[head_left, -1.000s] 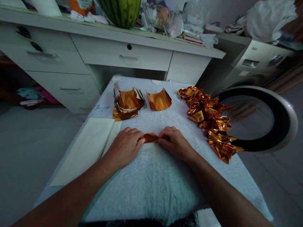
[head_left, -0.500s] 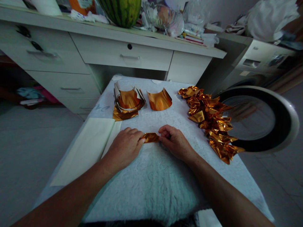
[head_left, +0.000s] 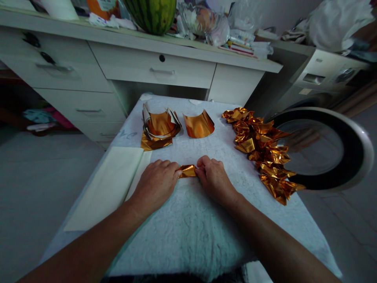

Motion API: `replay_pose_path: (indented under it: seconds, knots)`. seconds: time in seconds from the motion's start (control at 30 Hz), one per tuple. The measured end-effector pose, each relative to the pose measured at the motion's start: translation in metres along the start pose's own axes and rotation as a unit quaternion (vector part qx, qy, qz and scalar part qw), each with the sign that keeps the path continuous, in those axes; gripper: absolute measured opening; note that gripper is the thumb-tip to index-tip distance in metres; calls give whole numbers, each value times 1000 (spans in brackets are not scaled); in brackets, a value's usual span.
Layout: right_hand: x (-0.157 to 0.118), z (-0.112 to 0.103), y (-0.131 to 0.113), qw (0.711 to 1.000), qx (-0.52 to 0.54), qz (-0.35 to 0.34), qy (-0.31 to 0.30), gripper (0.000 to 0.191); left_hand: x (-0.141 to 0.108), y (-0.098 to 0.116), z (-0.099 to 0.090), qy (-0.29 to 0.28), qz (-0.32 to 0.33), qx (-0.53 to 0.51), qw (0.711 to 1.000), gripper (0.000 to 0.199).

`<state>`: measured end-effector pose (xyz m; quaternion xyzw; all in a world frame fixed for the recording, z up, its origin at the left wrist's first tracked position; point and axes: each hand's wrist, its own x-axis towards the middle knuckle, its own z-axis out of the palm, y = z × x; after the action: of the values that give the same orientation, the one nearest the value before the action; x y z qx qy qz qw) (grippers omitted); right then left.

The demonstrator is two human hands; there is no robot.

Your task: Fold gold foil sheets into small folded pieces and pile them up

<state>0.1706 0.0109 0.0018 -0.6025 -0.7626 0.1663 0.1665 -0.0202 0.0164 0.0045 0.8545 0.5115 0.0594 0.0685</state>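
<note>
A small folded piece of gold foil [head_left: 187, 171] lies on the cloth-covered table [head_left: 188, 236] between my hands. My left hand [head_left: 157, 179] pinches its left end, and my right hand [head_left: 214, 177] grips its right end with curled fingers. Behind them stands a stack of curled gold foil sheets with pale backing [head_left: 160, 125], and to its right is a single curved gold sheet [head_left: 199, 125]. Crumpled, folded gold foil pieces [head_left: 260, 151] form a long heap on the right.
Folded pale sheets [head_left: 104, 188] lie at the table's left. A white drawer desk [head_left: 153, 68] stands beyond, bearing a watermelon [head_left: 153, 15] and a glass bowl [head_left: 197, 19]. A washing machine's open round door [head_left: 321, 149] reaches the table's right side.
My right hand has shifted slightly left and its fingers have closed on the foil's right end. The foil piece looks flatter and more squared. My left hand has barely moved.
</note>
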Motion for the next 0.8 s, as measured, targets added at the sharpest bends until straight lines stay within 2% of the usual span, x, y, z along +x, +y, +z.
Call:
replay_pose_path:
  seconds: [0.27,0.8]
  knots:
    - [0,3,1,1000,14,9,21,4,-1,2,-2,3,-43,-30,999,10]
    - [5,0,0,1000,9,20,15,11,0,4,-2,4,-67,-60,996,9]
